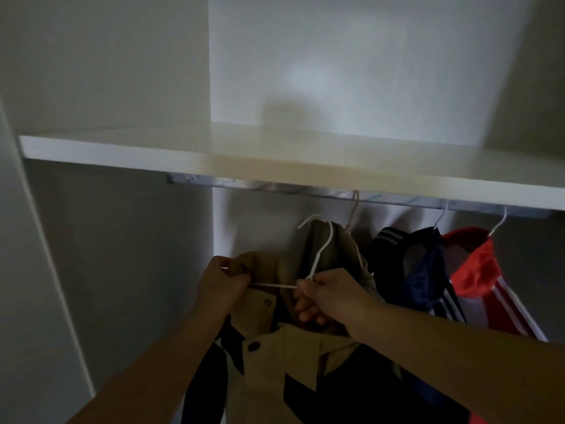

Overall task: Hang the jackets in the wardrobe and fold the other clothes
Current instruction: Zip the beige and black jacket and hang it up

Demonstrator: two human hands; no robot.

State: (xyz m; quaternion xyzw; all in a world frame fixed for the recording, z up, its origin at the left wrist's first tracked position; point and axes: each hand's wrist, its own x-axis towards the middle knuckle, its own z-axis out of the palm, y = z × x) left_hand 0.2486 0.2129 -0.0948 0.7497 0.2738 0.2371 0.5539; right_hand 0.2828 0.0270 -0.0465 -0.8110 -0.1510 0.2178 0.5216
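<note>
Head view, nearest first: 2 bare forearms reach up from the bottom of the frame into the open wardrobe (122, 240). The left hand (223, 284) has its fingers curled tight, gripping the shoulder of a tan jacket (275, 371) with dark patches, together with the end of a white hanger (323, 249). The right hand (325, 293) pinches the same hanger where its arms meet below the hook, the lower fingers (305, 312) tucked into the collar. The jacket droops below both hands, seemingly half dressed onto the hanger, and the hook stands free in the air, well under the rail (275, 187), so this one is not yet hung. Just behind the hook is more tan cloth under a pale hanger (354, 209) that is on the rail; whether that is a separate garment I cannot tell. Further right, a navy jacket (412, 276) and a red jacket (477, 270) with white stripes already hang from the rail, each on its own hanger. Above runs the white shelf (214, 151). By my reckoning at least 2 jackets are done and this one needs seating and hooking; no clothes for folding are in sight, so that part cannot be judged.
</note>
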